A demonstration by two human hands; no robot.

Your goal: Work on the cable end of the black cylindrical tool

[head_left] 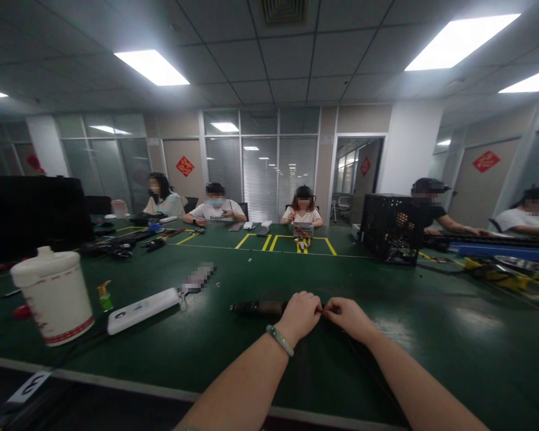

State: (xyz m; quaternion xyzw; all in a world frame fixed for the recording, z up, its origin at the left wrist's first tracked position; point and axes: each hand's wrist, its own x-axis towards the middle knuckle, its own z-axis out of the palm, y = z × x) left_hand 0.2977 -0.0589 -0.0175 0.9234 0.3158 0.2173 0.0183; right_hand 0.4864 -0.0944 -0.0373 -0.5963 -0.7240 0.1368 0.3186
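Observation:
My left hand [300, 313], a pale green bangle on its wrist, is closed round the right end of a dark cylindrical tool [257, 308] that lies on the green table [251, 275]. My right hand [350, 316] is closed in a pinch just right of it, touching the left hand's fingertips. The small dark part between the fingers is too small to make out. Dark cables run from my hands toward the table's near edge.
To the left stand a large white lidded cup [54, 294], a small green bottle [103, 295] and a white power strip [142, 309]. A black computer case [390, 227] sits at the right. Several people sit along the far and right sides.

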